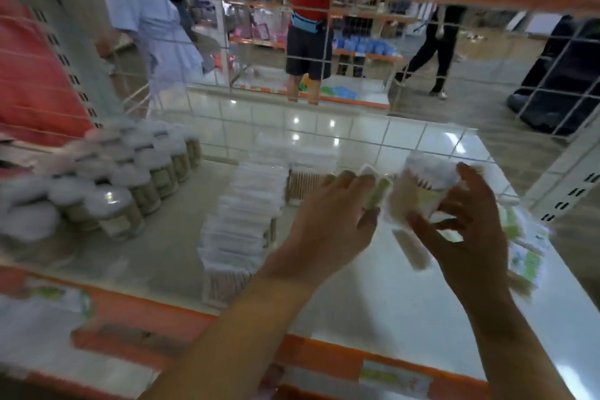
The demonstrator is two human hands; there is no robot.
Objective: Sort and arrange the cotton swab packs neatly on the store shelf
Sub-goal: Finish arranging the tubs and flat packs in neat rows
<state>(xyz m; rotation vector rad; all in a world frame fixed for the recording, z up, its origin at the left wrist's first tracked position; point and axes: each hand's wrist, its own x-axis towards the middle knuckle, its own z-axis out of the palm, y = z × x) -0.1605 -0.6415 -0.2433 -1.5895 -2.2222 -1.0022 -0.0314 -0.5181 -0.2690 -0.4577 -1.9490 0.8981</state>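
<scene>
A swab pack (418, 191) is pinched upright between the curled fingers and thumb of the right hand (467, 224), held above the shelf (373, 295), probably so it can be set beside the row (240, 221) of flat packs. A green-edged pack (376, 187) is gripped by the left hand (328, 224), seemingly to be aligned. Jars (123, 185) are grouped at the left, keeping types apart.

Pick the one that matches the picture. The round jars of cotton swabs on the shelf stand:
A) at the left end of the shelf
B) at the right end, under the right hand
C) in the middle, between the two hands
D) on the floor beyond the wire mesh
A: the jars stand in rows at the left end of the shelf, well left of the flat packs and both hands.
</scene>
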